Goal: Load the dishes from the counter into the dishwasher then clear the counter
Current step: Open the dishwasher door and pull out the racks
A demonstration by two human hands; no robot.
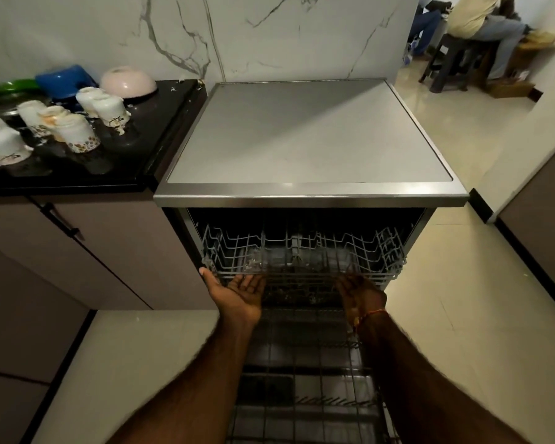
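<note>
My left hand (pixel 237 294): palm up, fingers relaxed and spread, under the front edge of the upper rack (pixel 302 251).
My right hand (pixel 361 296): palm inward, fingers reaching to the same rack front; I cannot tell whether they hook the wire.
Upper rack: partly out of the dishwasher (pixel 308 136).
Lower rack (pixel 305 379): out beneath my arms.
Cups (pixel 74 131): upside down on the black counter (pixel 77 177), left.
Bowls: pink bowl (pixel 129 82) and blue bowl (pixel 65 80) behind the cups.

Marble wall (pixel 269 36) at twelve o'clock; up at one o'clock a seated person (pixel 481 17) on a dark stool (pixel 452 59); cream floor tiles (pixel 462 299) at three o'clock.
</note>
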